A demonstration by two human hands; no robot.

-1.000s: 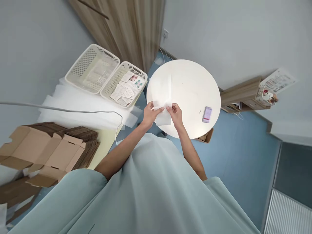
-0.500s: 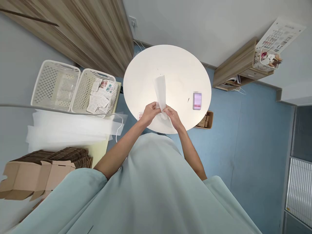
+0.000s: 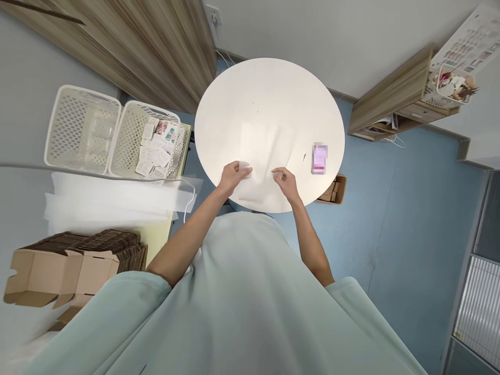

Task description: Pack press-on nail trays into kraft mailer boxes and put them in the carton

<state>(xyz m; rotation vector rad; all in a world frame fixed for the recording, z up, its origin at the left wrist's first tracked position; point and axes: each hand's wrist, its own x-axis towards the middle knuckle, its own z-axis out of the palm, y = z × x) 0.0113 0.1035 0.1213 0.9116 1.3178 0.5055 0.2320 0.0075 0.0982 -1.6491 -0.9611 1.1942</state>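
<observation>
White translucent sheet [image 3: 261, 151] is lying on the near half of the round white table [image 3: 269, 83], between the two hands, its pale outline partly blending into the tabletop. A crease or raised fold is running along its right part, from near to far.

Left hand [image 3: 233, 176] is resting at the sheet's left edge, thumb stretching rightward over it; cannot tell whether thumb and fingers are clamping the film. Right hand [image 3: 285, 182] is hovering or resting at the right part, near the fold, thumb and forefinger tips close together; cannot tell whether film is sitting between them.

Right of the hands, a purplish pixelated rectangle [image 3: 319, 158] is lying near the table's right edge, small dark marks [image 3: 304, 157] just left of it. An open carton [image 3: 341, 192] of small brown boxes is showing from under the table's near right rim.

Left side: two white baskets [image 3: 125, 127] are standing side by side, the right one holding cards [image 3: 154, 156]. Nearer, more translucent sheets [image 3: 105, 200] are lying spread out, a grey cable [image 3: 89, 173] crossing above. Nearest, flattened cardboard boxes [image 3: 49, 273] are stacking up.
</observation>
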